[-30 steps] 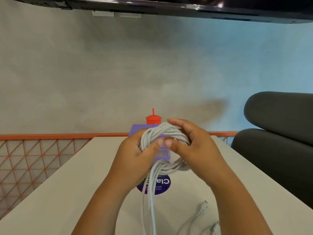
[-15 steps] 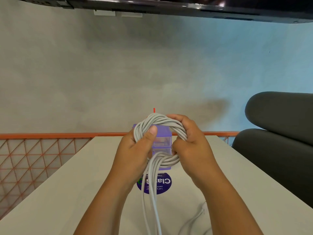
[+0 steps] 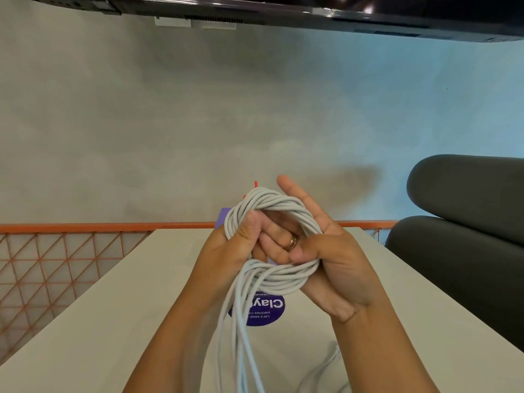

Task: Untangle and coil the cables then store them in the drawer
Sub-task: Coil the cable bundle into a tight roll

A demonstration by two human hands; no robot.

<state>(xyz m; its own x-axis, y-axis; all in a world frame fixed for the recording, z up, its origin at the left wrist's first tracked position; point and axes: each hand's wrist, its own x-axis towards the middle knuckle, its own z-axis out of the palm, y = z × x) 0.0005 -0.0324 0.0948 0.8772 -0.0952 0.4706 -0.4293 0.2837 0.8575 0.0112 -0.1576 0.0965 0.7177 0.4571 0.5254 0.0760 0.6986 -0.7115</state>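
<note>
A coil of white cable (image 3: 279,280) is held upright above the table (image 3: 113,307). My left hand (image 3: 226,251) pinches the coil's left side with the thumb on top. My right hand (image 3: 334,256) reaches through the loop, its fingers spread and its thumb pressing the lower strands. Several loose strands (image 3: 235,350) hang down from the coil toward me. The small purple drawer box (image 3: 222,217) stands behind the coil, mostly hidden by my hands.
A round purple sticker (image 3: 266,310) lies on the table under the coil. More white cable (image 3: 326,367) lies at the near right. An orange railing (image 3: 85,226) runs behind the table. A dark chair (image 3: 467,222) stands at the right.
The coil has risen a little and tilted. My right hand has opened its fingers and slid through the loop. My left thumb stays clamped on the left side.
</note>
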